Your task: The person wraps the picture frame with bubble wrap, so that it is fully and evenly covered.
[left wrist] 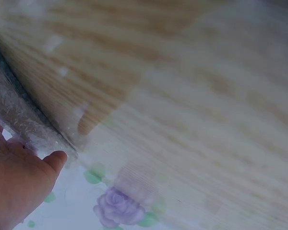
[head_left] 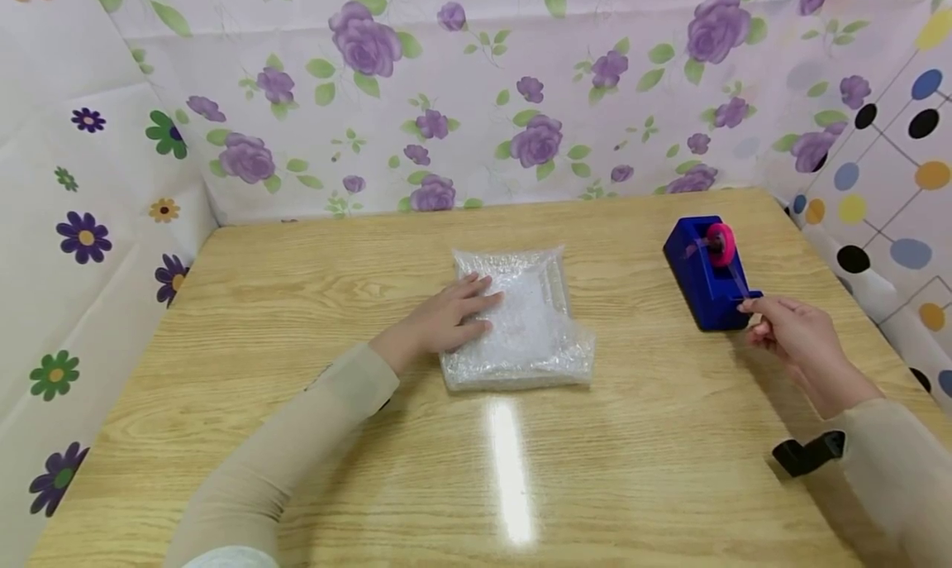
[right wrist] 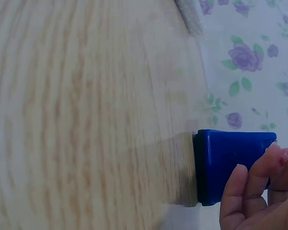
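Note:
Under my left hand (head_left: 449, 316) lies a flat parcel in bubble wrap (head_left: 513, 369), with fingers spread and resting on its left part. The left wrist view shows the same hand (left wrist: 24, 182) along the edge of the bubble wrap (left wrist: 24, 100). Off to the right stands a blue tape dispenser (head_left: 702, 279) with a pink-cored roll of tape (head_left: 720, 245). At its cutter end my right hand (head_left: 799, 345) pinches the end of the clear tape (head_left: 739, 280) between thumb and forefinger. In the right wrist view that hand (right wrist: 264, 191) overlaps the dispenser (right wrist: 233, 158), other fingers loosely curled.
Both things lie on a wood-grain table (head_left: 357, 469). Flowered sheeting (head_left: 476, 97) rises behind its far edge, and a dotted sheet (head_left: 878, 204) stands along the right side. A black wrist strap piece (head_left: 809, 454) shows beside my right sleeve.

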`<action>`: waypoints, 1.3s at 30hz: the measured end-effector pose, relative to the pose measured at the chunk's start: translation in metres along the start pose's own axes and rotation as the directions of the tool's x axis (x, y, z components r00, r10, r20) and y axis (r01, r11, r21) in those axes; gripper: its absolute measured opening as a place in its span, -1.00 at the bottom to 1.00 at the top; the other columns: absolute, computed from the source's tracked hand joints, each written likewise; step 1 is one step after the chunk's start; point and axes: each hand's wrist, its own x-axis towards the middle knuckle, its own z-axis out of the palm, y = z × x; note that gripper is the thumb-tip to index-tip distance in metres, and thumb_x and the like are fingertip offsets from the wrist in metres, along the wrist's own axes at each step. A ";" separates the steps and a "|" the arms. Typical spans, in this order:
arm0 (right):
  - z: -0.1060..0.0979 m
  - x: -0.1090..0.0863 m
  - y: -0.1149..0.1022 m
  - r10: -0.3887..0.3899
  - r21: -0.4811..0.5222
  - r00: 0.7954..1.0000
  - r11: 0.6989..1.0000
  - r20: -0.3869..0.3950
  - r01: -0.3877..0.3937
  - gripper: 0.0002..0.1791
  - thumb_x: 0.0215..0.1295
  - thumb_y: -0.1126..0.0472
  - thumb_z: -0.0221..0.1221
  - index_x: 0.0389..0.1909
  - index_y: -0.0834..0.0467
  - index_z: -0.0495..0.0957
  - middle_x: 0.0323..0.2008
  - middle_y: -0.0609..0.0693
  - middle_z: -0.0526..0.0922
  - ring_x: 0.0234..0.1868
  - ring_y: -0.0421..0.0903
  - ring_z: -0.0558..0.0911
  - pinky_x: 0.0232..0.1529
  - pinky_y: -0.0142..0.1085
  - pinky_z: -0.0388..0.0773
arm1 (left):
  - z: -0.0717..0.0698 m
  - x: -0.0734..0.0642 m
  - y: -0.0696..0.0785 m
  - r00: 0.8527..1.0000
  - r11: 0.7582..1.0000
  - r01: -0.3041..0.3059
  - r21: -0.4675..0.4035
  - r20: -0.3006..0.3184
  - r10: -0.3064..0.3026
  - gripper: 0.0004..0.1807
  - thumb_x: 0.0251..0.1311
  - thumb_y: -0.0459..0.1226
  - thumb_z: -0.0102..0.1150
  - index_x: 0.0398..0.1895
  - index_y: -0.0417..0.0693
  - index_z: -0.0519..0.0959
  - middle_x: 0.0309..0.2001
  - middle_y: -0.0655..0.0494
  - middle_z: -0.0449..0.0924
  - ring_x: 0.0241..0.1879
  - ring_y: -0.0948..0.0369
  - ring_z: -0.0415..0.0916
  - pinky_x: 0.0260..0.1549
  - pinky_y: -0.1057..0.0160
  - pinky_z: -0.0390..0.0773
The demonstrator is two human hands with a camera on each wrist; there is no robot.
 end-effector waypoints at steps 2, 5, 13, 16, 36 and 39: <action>0.000 0.001 0.001 0.005 -0.008 1.000 1.000 -0.015 -0.005 -0.70 0.32 0.19 0.11 -0.58 -0.04 0.69 -0.72 -0.16 0.56 -0.64 -0.26 0.56 -0.51 -0.45 0.57 | 0.000 0.001 0.000 1.000 1.000 0.002 -0.001 0.003 -0.002 -0.41 0.39 -0.03 -0.10 0.41 -0.02 0.22 0.49 -0.09 -0.03 0.50 -0.05 -0.22 0.45 -0.05 -0.11; -0.003 0.002 0.006 0.029 -0.025 1.000 0.999 -0.008 -0.029 -0.69 0.34 0.20 0.08 -0.58 -0.03 0.66 -0.71 -0.16 0.54 -0.61 -0.26 0.57 -0.49 -0.45 0.57 | 0.000 0.001 0.001 1.000 1.000 0.004 0.003 0.024 -0.004 -0.41 0.40 -0.01 -0.12 0.43 0.00 0.20 0.50 -0.07 -0.06 0.50 -0.03 -0.24 0.45 -0.04 -0.13; -0.018 0.009 0.005 0.020 0.048 0.973 0.998 0.231 -0.032 -0.71 0.41 0.18 0.04 -0.44 -0.03 0.69 -0.69 -0.14 0.48 -0.54 -0.21 0.61 -0.38 -0.39 0.64 | -0.002 -0.001 -0.001 1.000 1.000 -0.006 0.014 -0.009 0.006 -0.41 0.38 -0.02 -0.09 0.41 -0.01 0.23 0.49 -0.09 -0.02 0.49 -0.05 -0.20 0.44 -0.08 -0.10; -0.025 0.009 0.004 0.007 0.055 0.948 0.998 0.319 -0.026 -0.66 0.47 0.18 -0.05 -0.37 -0.03 0.70 -0.64 -0.12 0.54 -0.48 -0.17 0.63 -0.36 -0.37 0.64 | -0.002 0.000 0.000 1.000 1.000 -0.010 0.018 -0.006 0.010 -0.41 0.38 -0.02 -0.09 0.41 0.00 0.23 0.48 -0.08 -0.02 0.49 -0.05 -0.20 0.44 -0.07 -0.10; -0.020 -0.006 0.017 -0.158 0.153 0.758 0.985 0.633 0.078 -0.49 0.45 0.48 -0.26 0.06 0.00 0.58 -0.20 -0.06 0.68 -0.21 -0.17 0.66 -0.16 -0.37 0.63 | -0.001 0.000 0.000 1.000 1.000 -0.001 0.022 0.015 0.001 -0.41 0.39 -0.01 -0.11 0.42 0.00 0.21 0.49 -0.07 -0.05 0.50 -0.04 -0.22 0.45 -0.03 -0.13; -0.015 -0.009 0.017 -0.150 0.079 0.774 0.989 0.615 0.128 -0.50 0.42 0.48 -0.18 0.07 -0.06 0.57 -0.20 -0.11 0.65 -0.22 -0.21 0.63 -0.16 -0.39 0.62 | -0.001 -0.001 0.000 1.000 1.000 0.001 0.023 0.015 -0.001 -0.41 0.39 -0.01 -0.11 0.43 0.01 0.21 0.50 -0.06 -0.05 0.50 -0.03 -0.23 0.45 -0.03 -0.13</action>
